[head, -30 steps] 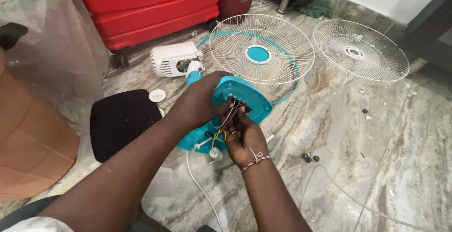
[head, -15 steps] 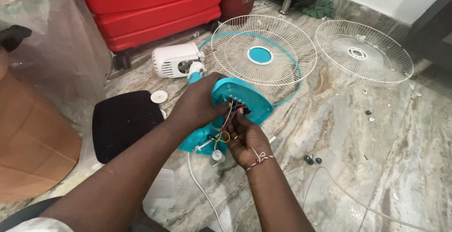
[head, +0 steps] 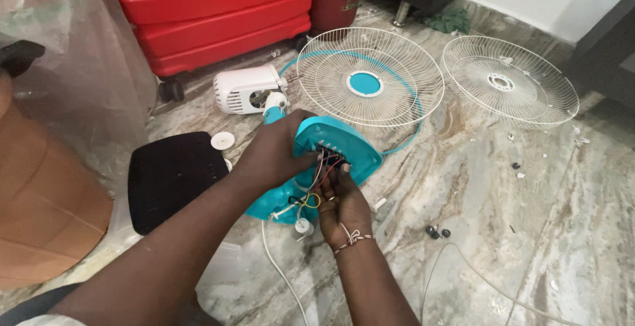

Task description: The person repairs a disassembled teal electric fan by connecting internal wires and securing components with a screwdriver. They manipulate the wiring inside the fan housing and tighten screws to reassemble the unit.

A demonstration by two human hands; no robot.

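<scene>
1. Head view, centre: a teal fan base housing [head: 337,150] lies tilted on the marble floor [head: 503,233], its open underside turned toward the person, with a bundle of coloured wires [head: 317,180] spilling out of it.
2. The left hand [head: 274,157] is clasped over the left edge of the housing, fingers curled around the rim and pressed together, steadying it.
3. The right hand [head: 342,200] sits just near of the housing; its fingertips are drawn together inside the wiring, pinching at the wires. Exactly which wire is held cannot be told. A thread bracelet [head: 350,238] circles that wrist.
4. A white cable [head: 281,273] runs from the housing toward the near edge of the scene.
5. Just far-left of the housing lies the white motor unit [head: 246,90], with a teal neck beside it.
6. Far of the housing, a white wire fan guard with a teal hub [head: 369,78] lies flat; a second white guard [head: 508,80] lies to its right, apart from it.
7. Left of the hands, a black flat pad [head: 173,179] rests on the floor, with a small white round cap [head: 223,140] at its far edge.
8. Right of the right hand, a few small dark screws [head: 436,232] are scattered on the floor.
9. Far left: a red ribbed suitcase [head: 211,15]; left edge: a brown rounded container [head: 40,213].
</scene>
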